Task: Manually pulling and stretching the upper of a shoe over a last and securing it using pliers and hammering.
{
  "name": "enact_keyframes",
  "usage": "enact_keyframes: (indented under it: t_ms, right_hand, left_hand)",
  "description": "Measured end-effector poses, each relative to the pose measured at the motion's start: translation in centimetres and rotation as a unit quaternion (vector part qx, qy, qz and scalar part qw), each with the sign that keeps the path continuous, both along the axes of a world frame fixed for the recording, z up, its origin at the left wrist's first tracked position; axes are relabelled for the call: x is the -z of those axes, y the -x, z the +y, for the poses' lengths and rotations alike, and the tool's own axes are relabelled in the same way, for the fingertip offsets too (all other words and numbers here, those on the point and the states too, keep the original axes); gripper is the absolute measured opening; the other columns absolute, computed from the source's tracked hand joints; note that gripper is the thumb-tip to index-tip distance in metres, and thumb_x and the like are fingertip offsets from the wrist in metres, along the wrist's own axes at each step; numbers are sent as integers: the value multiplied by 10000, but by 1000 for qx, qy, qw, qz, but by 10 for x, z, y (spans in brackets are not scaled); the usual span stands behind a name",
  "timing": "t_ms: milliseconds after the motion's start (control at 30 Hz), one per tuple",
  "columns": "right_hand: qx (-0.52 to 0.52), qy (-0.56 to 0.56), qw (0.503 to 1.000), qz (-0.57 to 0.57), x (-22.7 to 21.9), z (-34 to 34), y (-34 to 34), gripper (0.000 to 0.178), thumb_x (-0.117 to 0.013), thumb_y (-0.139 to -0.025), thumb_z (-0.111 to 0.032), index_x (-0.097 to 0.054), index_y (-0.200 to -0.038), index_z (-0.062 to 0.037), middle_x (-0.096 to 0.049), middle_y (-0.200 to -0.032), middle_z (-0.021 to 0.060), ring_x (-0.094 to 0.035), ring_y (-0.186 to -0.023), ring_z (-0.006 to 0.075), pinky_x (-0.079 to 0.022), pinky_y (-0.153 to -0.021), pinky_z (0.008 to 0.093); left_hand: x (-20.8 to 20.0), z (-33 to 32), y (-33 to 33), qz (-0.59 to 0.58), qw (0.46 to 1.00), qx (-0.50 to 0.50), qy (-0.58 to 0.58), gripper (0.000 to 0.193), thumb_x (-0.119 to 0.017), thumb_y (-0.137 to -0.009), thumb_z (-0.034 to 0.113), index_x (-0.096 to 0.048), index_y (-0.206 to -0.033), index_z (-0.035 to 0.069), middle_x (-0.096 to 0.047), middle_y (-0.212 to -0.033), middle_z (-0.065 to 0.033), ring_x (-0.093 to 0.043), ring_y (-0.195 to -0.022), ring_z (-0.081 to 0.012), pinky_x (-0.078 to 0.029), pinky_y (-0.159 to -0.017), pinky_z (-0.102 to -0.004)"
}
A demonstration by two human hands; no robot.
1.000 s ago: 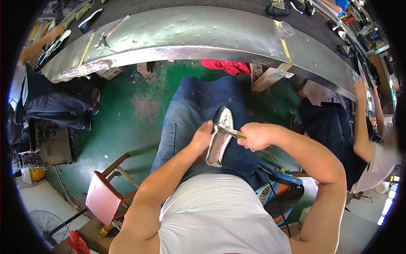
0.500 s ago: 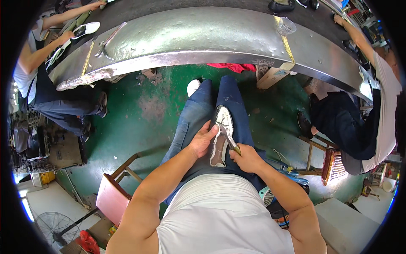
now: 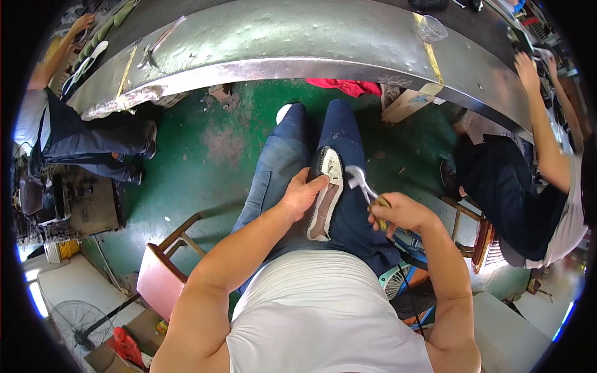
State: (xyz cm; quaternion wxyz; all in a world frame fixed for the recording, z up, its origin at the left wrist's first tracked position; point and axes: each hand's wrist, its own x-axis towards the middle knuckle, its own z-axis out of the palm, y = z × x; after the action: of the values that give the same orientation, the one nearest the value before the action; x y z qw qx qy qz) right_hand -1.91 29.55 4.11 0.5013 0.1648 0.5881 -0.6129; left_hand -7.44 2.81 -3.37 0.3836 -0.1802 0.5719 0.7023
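Green workshop floor [image 3: 186,155] extends beneath a long curved metal workbench [image 3: 298,37] across the top of the view. Seated operator, blue jeans; a shoe [image 3: 324,196] lies sole-up along the right thigh, toe end toward the knee. Left hand [image 3: 303,194] grips the shoe at its left edge, thumb on the sole. Right hand [image 3: 398,214] is clenched around the handles of metal pincers [image 3: 362,184], whose head sits just beside the shoe's right edge, apart from it. Two other persons work at the bench's left and right ends. A pink stool [image 3: 158,280] stands lower left.
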Motion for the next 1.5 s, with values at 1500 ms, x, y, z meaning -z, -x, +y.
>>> enact_keyframes:
  t_ms: [1500]
  right_hand:
    - [-195, 139, 958, -158, 33, 27, 123, 379, -585, -1008, -245, -573, -1234, 60, -655, -1219, 160, -660, -1093, 244, -620, -774, 386]
  left_hand:
    - [24, -9, 24, -42, 982, 21, -182, 638, -683, -948, 153, -347, -1458, -29, -548, -1346, -103, -486, -1268, -170, -357, -1109, -321]
